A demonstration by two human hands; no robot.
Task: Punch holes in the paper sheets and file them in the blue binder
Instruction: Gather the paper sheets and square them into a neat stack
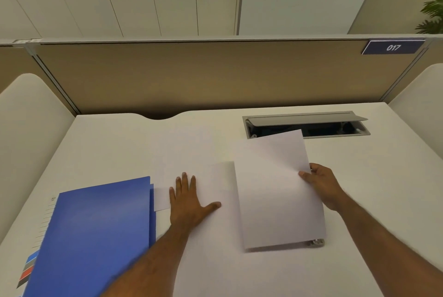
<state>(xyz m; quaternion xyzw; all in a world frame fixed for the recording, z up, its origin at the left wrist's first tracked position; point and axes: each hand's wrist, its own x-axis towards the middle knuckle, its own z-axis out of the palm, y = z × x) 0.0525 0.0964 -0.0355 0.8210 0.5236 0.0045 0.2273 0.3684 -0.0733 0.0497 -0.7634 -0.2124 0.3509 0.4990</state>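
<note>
A closed blue binder lies at the desk's near left, with coloured tabs poking out at its lower left edge. My left hand rests flat, fingers spread, on white paper sheets lying just right of the binder. My right hand pinches the right edge of one white sheet and holds it lifted and tilted above the desk. Under that sheet's lower right corner a small grey metal part shows, probably the hole punch; the rest of it is hidden.
The white desk ends at a tan partition with a "017" label. A grey cable tray with its lid open sits at the back right. Rounded white side panels flank both sides.
</note>
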